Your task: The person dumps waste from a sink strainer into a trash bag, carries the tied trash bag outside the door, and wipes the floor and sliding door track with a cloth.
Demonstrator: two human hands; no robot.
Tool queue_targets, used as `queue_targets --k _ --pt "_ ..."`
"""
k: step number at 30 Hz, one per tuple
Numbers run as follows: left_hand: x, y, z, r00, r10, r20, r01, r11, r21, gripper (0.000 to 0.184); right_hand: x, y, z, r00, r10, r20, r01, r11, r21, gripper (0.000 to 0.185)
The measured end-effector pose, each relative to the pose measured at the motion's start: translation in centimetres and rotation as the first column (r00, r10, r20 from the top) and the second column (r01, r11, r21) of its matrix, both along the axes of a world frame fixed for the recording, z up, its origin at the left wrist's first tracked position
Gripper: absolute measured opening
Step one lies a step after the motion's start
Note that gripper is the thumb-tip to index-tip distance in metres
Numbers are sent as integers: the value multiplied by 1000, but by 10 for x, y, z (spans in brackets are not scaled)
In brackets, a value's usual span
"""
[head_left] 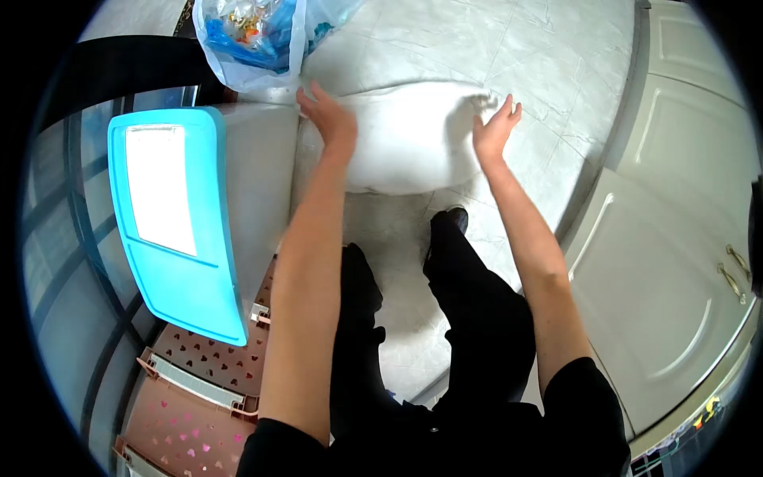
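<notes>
Between the left hand (332, 127) and the right hand (494, 135), both with fingers spread, a white bundle (413, 141) stretches lengthwise, seemingly equally near each, though contact is unclear.

pale floor tiles (556, 71) | cream panelled cabinets (664, 278), right | dark-framed panes (60, 262), left

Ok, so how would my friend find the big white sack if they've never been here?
Find the pale tiled floor between the blue lid on the left and the cream cabinets on the right. Just beyond the black shoe, look between the open left hand and right hand: that's the white sack. It's plain and puffy, while the see-through bag nearby shows colourful bits inside.
</notes>
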State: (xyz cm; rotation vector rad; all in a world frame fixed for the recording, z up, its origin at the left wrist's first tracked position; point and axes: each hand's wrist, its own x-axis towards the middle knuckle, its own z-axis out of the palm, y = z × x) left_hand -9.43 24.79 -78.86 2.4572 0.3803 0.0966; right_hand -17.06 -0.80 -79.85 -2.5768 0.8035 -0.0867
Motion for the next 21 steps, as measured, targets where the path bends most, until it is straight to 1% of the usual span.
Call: queue_targets --k 1,3,4,5,6,7,9,11,12,13,14,15,16,17,19,20,21 --pt "-6 -10 -4 1000 3 9 -3 1000 6 54 -8 11 -2 976 86 199 -67 993 -100 65" --pt "-25 -24 -23 981 -191 -31 193 958 213 77 -41 30 -19 963 271 14 -270 956 116 86" --pt "-37 -34 -24 982 -186 -21 186 957 223 77 -58 41 -28 952 295 -82 -287 954 90 83" --pt "-51 -47 -22 982 -123 -143 142 981 131 83 -69 49 -38 934 312 -176 -306 950 59 82" --pt "-60 -58 -26 962 -76 -264 88 996 34 89 -68 49 -46 936 312 -162 -308 950 48 82" --pt "-67 -63 -34 964 -76 -254 86 996 25 89 -70 46 -54 933 312 -179 -314 949 18 81" --pt "-80 -66 -55 921 -88 -378 141 984 113 101 -66 33 -74 928 318 -193 -326 945 -14 81" --pt "-83 -64 -75 930 -90 -357 148 979 141 104 -50 21 -95 961 273 -46 -276 958 -73 80" --pt "-83 -62 -84 937 -61 -344 141 966 214 104 -42 14 -102 950 314 -3 -313 947 -78 78" --pt "-80 -61 -94 944 -35 -328 135 948 287 104 -32 7 -108 949 315 6 -314 946 -76 78" --pt "-76 -60 -101 946 -33 -322 133 947 294 104 -23 1 -111 956 286 -58 -292 938 -186 76" --pt "-72 -59 -107 959 0 -285 104 931 350 104 -15 -3 -113 962 246 -121 -272 916 -295 74" --pt "-66 -60 -113 970 29 -243 73 914 400 105 -5 -8 -114 977 202 -70 -214 936 -279 72" --pt "-57 -59 -115 972 28 -234 69 914 400 105 5 -9 -115 977 203 -62 -212 936 -282 72" --pt "-34 -51 -115 975 130 -180 -35 891 453 106 29 -8 -118 999 8 42 -2 991 -136 75" --pt "-24 -49 -122 976 128 -176 -36 894 448 106 43 -4 -121 1000 -15 -14 12 989 -145 80" --pt "-16 -43 -128 981 168 -99 -111 899 423 107 57 -1 -120 999 4 -33 -8 991 -133 84"
